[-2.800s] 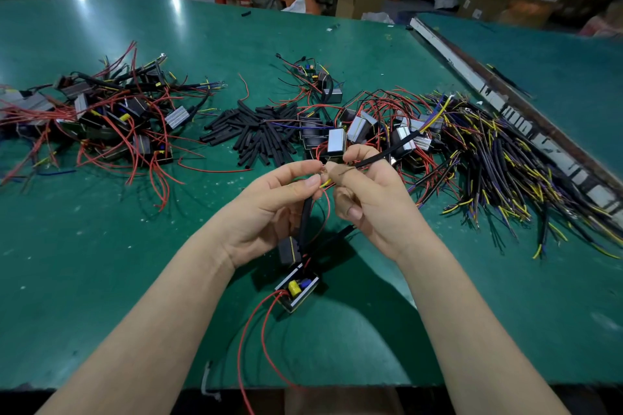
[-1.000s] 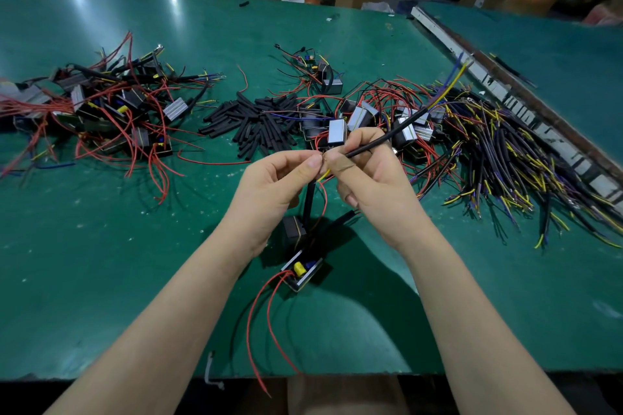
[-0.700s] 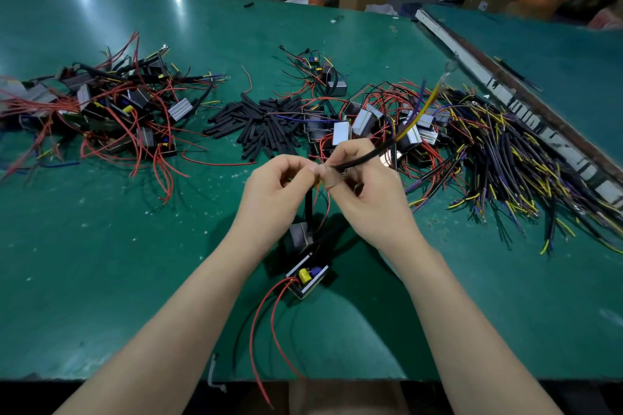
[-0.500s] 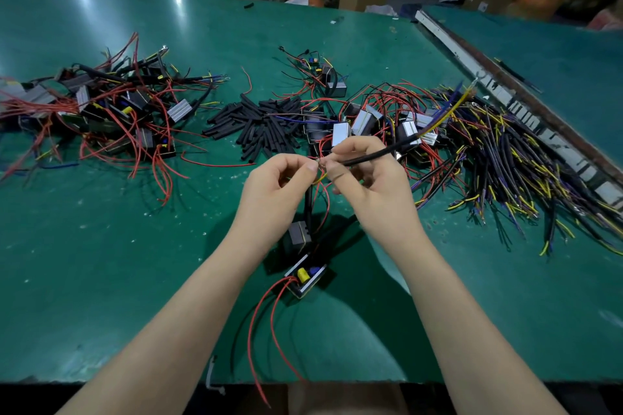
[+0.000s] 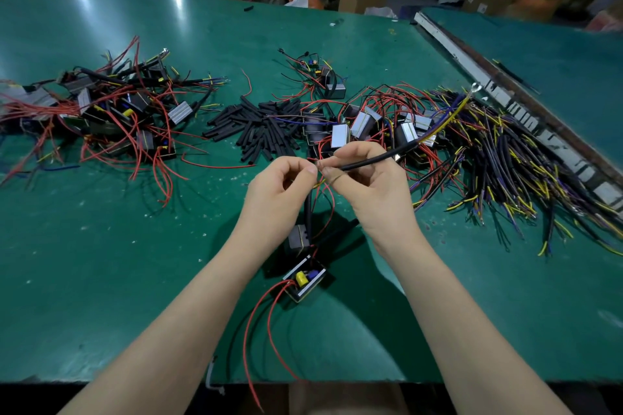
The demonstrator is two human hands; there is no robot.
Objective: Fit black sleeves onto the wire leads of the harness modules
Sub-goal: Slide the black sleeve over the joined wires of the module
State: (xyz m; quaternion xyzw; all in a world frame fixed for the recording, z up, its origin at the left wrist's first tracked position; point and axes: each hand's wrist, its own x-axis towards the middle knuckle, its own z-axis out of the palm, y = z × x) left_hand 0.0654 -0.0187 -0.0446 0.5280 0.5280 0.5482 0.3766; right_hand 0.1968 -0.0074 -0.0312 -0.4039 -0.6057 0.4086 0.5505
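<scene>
My right hand (image 5: 367, 185) pinches the near end of a black sheathed cable (image 5: 377, 158) whose yellow and purple leads stick out toward the upper right. My left hand (image 5: 279, 185) pinches thin wire leads right at that end, fingertips almost touching the right hand's. From the leads a black sleeve (image 5: 307, 212) hangs down to a harness module (image 5: 305, 278) with a yellow part and red wires, lying on the green table (image 5: 101, 263) between my forearms. A pile of loose black sleeves (image 5: 259, 125) lies beyond my hands.
A heap of modules with red wires (image 5: 111, 111) lies at the left. More modules (image 5: 364, 125) sit behind my hands, and a spread of black, yellow and purple cables (image 5: 505, 158) fills the right. A metal rail (image 5: 505, 94) runs along the table's right edge.
Both hands have stayed together at the cable's end. The cable's free end has swung slightly, and the pinch has shifted a little at the wire tips.
</scene>
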